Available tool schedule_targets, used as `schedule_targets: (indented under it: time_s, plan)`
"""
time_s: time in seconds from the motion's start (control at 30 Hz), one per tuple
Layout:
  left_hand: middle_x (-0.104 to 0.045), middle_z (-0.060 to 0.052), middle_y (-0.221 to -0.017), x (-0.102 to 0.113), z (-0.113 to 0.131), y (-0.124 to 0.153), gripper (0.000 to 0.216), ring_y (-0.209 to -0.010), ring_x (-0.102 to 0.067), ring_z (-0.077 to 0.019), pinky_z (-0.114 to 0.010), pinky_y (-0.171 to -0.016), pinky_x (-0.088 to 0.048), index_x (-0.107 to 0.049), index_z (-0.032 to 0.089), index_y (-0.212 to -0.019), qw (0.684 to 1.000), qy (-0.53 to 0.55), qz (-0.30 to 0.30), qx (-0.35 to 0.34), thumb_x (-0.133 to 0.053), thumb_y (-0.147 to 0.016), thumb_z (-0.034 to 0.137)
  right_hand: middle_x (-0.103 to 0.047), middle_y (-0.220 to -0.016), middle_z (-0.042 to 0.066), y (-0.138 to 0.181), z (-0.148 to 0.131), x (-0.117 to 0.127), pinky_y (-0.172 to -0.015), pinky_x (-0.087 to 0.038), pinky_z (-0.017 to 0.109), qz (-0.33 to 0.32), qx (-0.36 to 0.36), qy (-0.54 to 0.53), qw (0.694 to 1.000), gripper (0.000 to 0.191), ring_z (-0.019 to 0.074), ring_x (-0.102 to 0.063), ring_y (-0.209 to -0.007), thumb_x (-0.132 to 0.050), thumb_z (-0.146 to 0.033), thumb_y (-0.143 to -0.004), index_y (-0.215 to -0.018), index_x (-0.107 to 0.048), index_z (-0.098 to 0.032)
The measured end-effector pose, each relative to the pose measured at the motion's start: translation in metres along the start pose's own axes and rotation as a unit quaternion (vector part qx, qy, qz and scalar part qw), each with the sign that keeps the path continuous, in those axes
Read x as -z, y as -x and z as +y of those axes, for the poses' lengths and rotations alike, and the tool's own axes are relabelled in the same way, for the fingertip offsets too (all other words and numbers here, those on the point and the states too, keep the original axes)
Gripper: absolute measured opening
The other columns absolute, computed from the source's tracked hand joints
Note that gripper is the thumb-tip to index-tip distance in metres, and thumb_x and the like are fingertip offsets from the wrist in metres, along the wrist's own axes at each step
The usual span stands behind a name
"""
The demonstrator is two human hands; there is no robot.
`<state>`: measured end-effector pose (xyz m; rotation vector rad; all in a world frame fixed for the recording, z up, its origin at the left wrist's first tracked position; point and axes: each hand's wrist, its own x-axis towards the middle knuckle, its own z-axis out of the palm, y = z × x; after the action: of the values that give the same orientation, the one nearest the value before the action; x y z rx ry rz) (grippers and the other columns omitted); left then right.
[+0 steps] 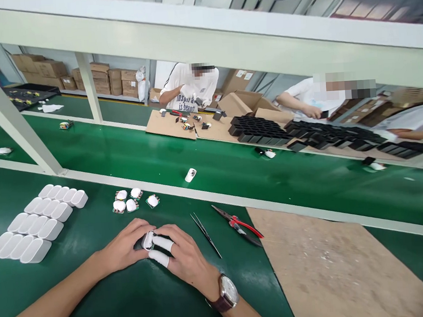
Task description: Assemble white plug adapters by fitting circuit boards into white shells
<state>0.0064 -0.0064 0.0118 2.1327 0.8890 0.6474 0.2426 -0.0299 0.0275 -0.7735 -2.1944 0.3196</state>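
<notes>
Between my two hands is a small white plastic housing (149,240) with its open end toward me and dark and green parts showing inside. My left hand (125,245) grips its left side between thumb and fingers. On its right, my right hand (183,251) presses at the opening with fingers in white finger cots; a watch is on that wrist. Just beyond my hands lie several small circuit boards (131,205) topped with white blobs. Tweezers (206,235) and red-handled long-nose pliers (237,224) rest to the right.
White oval housings (35,243) stand in rows at the left. A brown board (332,266) lies at the right. Beyond a pale rail, a green conveyor belt (154,162) carries scattered parts. Co-workers sit across it beside black trays (260,129). A pale post (18,113) rises at the left.
</notes>
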Motion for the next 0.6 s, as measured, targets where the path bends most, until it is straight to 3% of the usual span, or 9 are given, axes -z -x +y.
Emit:
schedule_targets:
  time_s: [0.13,0.2,0.33,0.43,0.6]
  plan:
    - [-0.066,-0.007,-0.126,-0.001,0.001,-0.001,0.041,-0.116,-0.063,-0.0267,-0.04,-0.101,-0.053,-0.061,0.029,-0.136,0.999,0.029,-0.002,0.019,-0.073,-0.097,0.032,-0.066,-0.13,0.014,-0.002,0.003,-0.003,-0.097,-0.061,0.054,-0.022,0.009,0.012,1.0,0.031,0.0327,-0.061,-0.122,-0.069,-0.022,-0.1,-0.129,-0.06,-0.021]
    - [-0.068,-0.007,-0.128,-0.002,0.0,0.0,0.047,-0.119,-0.064,-0.0279,-0.043,-0.103,-0.052,-0.057,0.03,-0.14,0.998,0.033,0.016,0.046,-0.073,-0.096,0.03,-0.062,-0.136,0.017,0.0,0.005,-0.006,-0.101,-0.059,0.055,-0.03,-0.004,0.016,0.999,0.029,0.0342,-0.058,-0.129,-0.068,-0.024,-0.101,-0.129,-0.061,-0.02]
    - [-0.071,-0.006,-0.128,-0.002,-0.003,0.004,0.047,-0.119,-0.068,-0.0251,-0.041,-0.102,-0.056,-0.049,0.03,-0.141,0.993,0.078,0.056,0.076,-0.069,-0.099,0.027,-0.06,-0.139,0.016,0.006,0.008,-0.013,-0.098,-0.062,0.047,-0.019,-0.045,0.008,0.999,0.03,0.0286,-0.063,-0.124,-0.059,-0.014,-0.103,-0.132,-0.06,-0.022]
    - [-0.07,-0.008,-0.125,0.0,-0.006,0.005,0.024,-0.113,-0.07,-0.0228,-0.037,-0.099,-0.057,-0.06,0.026,-0.126,0.997,0.049,0.06,-0.005,-0.065,-0.102,0.023,-0.064,-0.131,0.014,0.008,0.009,-0.016,-0.093,-0.063,0.044,-0.017,-0.037,0.012,0.999,0.037,0.027,-0.066,-0.117,-0.057,-0.01,-0.103,-0.137,-0.058,-0.023]
    - [-0.068,-0.011,-0.127,0.003,-0.009,0.005,0.022,-0.11,-0.071,-0.0205,-0.031,-0.095,-0.059,-0.067,0.024,-0.121,0.99,-0.022,0.068,-0.118,-0.064,-0.102,0.013,-0.065,-0.129,0.013,0.008,0.01,-0.012,-0.094,-0.063,0.043,-0.027,-0.058,-0.014,0.998,0.04,0.026,-0.066,-0.116,-0.057,-0.014,-0.103,-0.141,-0.054,-0.023]
